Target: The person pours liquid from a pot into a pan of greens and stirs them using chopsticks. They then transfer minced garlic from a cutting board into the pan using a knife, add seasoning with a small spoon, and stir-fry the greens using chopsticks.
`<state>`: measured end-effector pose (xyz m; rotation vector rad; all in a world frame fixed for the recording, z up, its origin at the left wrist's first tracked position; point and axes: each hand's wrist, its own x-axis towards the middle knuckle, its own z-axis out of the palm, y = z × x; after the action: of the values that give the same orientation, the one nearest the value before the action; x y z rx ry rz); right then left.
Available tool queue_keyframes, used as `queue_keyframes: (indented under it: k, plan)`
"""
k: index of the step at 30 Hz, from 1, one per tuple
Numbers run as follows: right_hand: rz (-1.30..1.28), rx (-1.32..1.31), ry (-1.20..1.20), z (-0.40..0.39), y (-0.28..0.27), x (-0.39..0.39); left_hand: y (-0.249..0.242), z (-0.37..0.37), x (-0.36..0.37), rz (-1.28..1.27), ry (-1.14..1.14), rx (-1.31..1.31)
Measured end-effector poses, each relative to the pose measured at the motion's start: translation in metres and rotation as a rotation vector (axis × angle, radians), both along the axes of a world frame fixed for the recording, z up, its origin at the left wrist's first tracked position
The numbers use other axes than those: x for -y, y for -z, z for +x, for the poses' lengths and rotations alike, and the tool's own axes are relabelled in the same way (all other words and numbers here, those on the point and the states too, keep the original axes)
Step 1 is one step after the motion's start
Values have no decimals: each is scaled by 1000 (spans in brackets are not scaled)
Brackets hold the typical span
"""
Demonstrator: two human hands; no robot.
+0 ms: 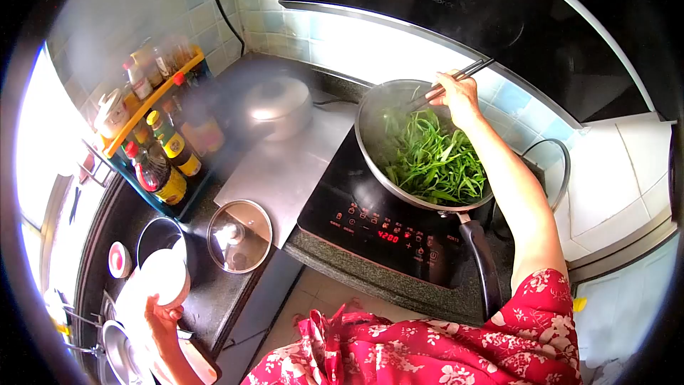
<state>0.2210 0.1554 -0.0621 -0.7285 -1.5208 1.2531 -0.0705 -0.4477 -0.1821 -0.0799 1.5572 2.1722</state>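
My right hand [459, 96] holds a pair of dark chopsticks [449, 83] over a steel pan [367, 142], their tips down among the green leafy stalks [433, 160] inside. The pan stands on a black induction hob [370, 224] whose red display is lit. Its black handle [481, 257] points toward me. My left hand [160, 314] grips a white bowl [162, 278] low at the left, above the dark counter.
A glass lid [239, 235] lies on the counter beside a steel pot [158, 237]. A silver rice cooker [276, 103] stands behind. Sauce bottles [160, 164] fill a rack at the left. A range hood [456, 7] hangs above.
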Motion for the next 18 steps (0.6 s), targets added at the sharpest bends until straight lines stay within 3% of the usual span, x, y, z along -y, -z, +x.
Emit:
queue_keyframes:
  k: [7,15,18]
  plan:
    - [-86,250,-258,29,-22,70,-7,8,-17,-73,37,-2]
    - [-17,177,-21,111,-48,103,-25,5,-59,-113,184,-106]
    - [92,283,65,130,-64,111,-27,2,-69,-121,214,-135]
